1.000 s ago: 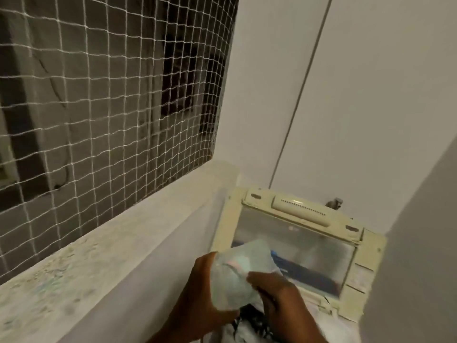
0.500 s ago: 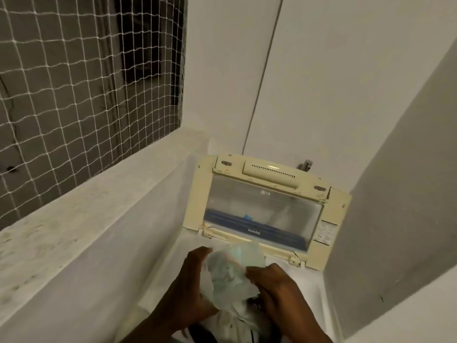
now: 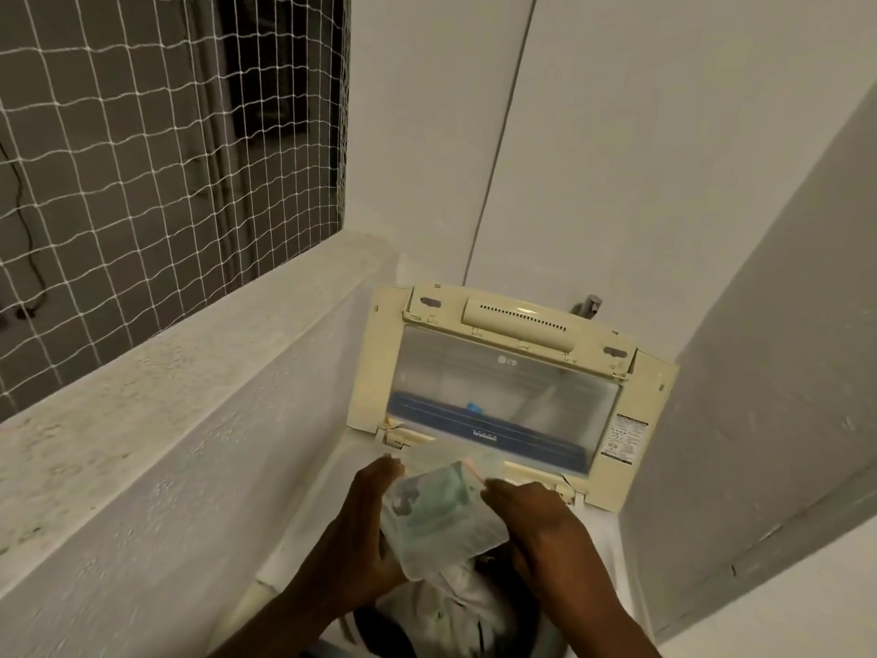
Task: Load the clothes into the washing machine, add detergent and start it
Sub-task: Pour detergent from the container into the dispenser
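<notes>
A top-loading washing machine (image 3: 303, 520) stands in a narrow corner with its cream lid (image 3: 503, 372) raised upright against the back wall. White and dark clothes (image 3: 455, 605) fill its drum at the bottom of the view. Above the clothes, both hands hold a clear plastic pouch (image 3: 441, 510) with pale green contents. My left hand (image 3: 365, 529) grips its left side. My right hand (image 3: 541, 524) pinches its top right edge. I cannot tell whether the pouch is open.
A rough white parapet (image 3: 156, 387) runs along the left, with white netting (image 3: 142, 135) above it. White walls close in behind and on the right. A metal tap (image 3: 588, 306) sticks out just behind the lid.
The view has tilted down and right, so more of the lid and machine shows. Both hands have kept hold of the pouch and reworked their grip on it.
</notes>
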